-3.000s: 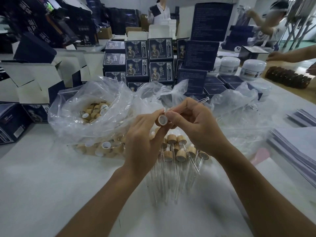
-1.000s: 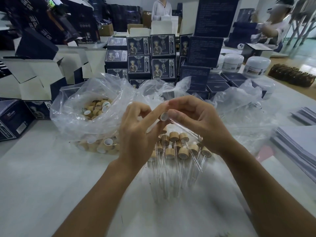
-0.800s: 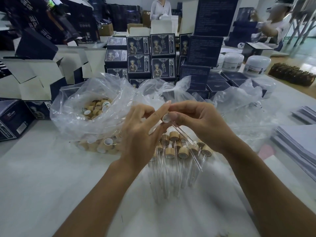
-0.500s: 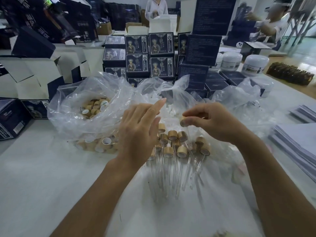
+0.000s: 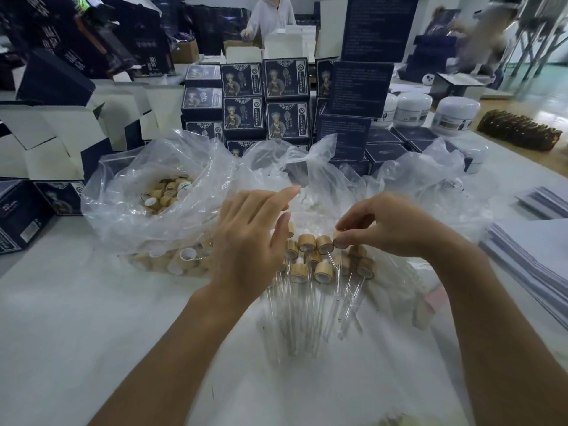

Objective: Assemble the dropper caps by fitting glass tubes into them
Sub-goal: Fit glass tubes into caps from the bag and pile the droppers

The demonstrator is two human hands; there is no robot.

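My right hand (image 5: pixel 390 227) pinches a wooden dropper cap (image 5: pixel 338 239) with a glass tube hanging from it, low over the pile of assembled droppers (image 5: pixel 313 265). That pile lies in front of me, caps at the far end and clear tubes (image 5: pixel 295 318) pointing toward me. Beside it hovers my left hand (image 5: pixel 252 238), empty, fingers spread, above the pile's left edge. A clear plastic bag (image 5: pixel 123 210) to the left holds several loose wooden caps (image 5: pixel 166 195). White rubber bulbs (image 5: pixel 307 204) sit in another clear bag behind my hands.
Dark blue printed boxes (image 5: pixel 264 99) are stacked behind the bags, with open white-lined cartons (image 5: pixel 61 139) at the left. White jars (image 5: pixel 455 115) and brown bottles (image 5: pixel 519 132) stand at the far right. Paper stacks (image 5: pixel 534 253) lie at the right. Other people work in the background.
My hands have parted. The left hand let go of the cap and opened; the right hand carried the assembled dropper down to the pile.
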